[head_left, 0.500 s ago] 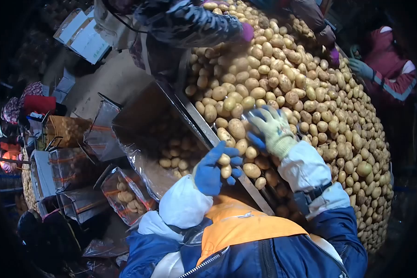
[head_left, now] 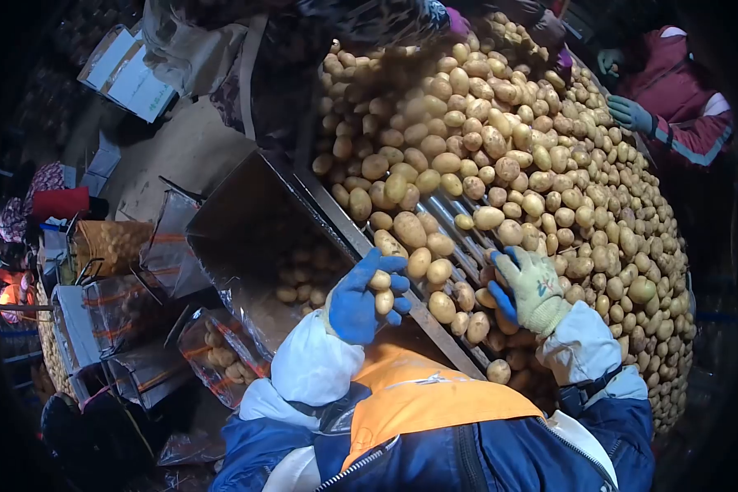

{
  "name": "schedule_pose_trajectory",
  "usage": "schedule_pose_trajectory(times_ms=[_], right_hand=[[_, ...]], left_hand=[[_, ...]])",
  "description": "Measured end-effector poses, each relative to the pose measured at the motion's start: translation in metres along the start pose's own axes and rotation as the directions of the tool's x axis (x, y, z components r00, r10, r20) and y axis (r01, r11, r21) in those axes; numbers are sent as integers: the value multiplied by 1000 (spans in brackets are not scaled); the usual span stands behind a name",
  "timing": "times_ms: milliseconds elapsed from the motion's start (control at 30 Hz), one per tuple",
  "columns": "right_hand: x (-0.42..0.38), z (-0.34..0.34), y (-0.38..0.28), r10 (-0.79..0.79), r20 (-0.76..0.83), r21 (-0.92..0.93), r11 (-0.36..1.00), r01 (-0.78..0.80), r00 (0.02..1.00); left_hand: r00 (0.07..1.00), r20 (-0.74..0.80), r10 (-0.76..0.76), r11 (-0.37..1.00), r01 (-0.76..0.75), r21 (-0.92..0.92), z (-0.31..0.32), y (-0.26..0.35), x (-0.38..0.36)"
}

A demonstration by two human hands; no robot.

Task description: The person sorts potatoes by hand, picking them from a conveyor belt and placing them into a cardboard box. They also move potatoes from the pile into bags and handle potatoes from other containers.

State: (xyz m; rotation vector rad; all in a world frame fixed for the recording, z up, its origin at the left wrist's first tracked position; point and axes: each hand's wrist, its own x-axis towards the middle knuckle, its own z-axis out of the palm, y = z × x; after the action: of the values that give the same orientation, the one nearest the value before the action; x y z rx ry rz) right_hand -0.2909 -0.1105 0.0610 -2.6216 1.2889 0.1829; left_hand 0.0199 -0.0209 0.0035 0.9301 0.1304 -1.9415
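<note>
My left hand (head_left: 359,299), in a blue glove, is curled around two small potatoes (head_left: 382,292) above the metal rail (head_left: 439,328). To its right, my right hand (head_left: 537,291), in a cream and blue glove, lies on the potatoes at the edge of the pile (head_left: 590,221). Its fingers are bent but apart and touch potatoes (head_left: 485,297); whether any is gripped under the palm is hidden. Between the hands, loose potatoes (head_left: 441,307) lie along the rail. Metal bars (head_left: 451,217) show through a gap in the pile.
Left of the rail stands an open box (head_left: 230,205) with a plastic liner and potatoes inside. Potato-filled clear bags (head_left: 221,348) and cartons (head_left: 131,74) stand further left. Co-workers' sleeves reach in at the top, and a co-worker's gloved hand (head_left: 631,113) is at the pile's far right.
My right hand has moved right and down across the pile, and metal bars now show where it was. The left hand keeps its two potatoes. The co-worker's arm at the top has drawn up.
</note>
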Motion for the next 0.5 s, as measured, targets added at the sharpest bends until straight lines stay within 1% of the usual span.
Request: schedule_pose_trajectory(times_ms=[33,67,100,133,167,200,267,333,367,400,433,467,500], right_hand=[[5,-1,-4,-44,-21,81,996,46,999],[11,3,-9,-49,-28,107,993,51,998],[15,8,-19,-38,-45,204,978,46,998],[19,12,-27,-26,-61,299,953,43,998],[23,16,-30,-134,24,343,932,118,991],[21,19,-39,-141,-9,248,959,139,990],[32,9,-32,-100,50,465,883,65,994],[45,-23,-34,126,59,656,743,-133,990],[54,-19,-24,101,-91,475,879,-46,991],[64,-11,-13,43,-229,260,966,19,972],[74,-6,-11,45,-227,263,965,17,973],[85,-3,-10,23,-136,141,990,-3,990],[96,1,-11,11,-40,15,1000,-11,999]], left_hand=[[1000,-20,-12,1000,13,25,3,0,1],[999,-39,-21,998,23,53,5,0,3],[999,-38,-22,998,24,54,5,-1,6],[999,-39,-23,995,26,99,4,-2,9],[999,-45,-22,989,28,144,3,-2,11],[998,-53,-22,989,29,148,4,1,10],[997,-56,-54,992,60,113,8,6,9],[997,-50,-58,993,63,99,7,11,10],[997,-44,-57,995,60,84,5,12,11],[997,-48,-60,995,64,82,2,11,12],[997,-4,-77,995,77,62,-3,10,15],[995,42,-90,995,88,41,-6,10,17],[995,40,-91,995,90,39,-5,9,17]])
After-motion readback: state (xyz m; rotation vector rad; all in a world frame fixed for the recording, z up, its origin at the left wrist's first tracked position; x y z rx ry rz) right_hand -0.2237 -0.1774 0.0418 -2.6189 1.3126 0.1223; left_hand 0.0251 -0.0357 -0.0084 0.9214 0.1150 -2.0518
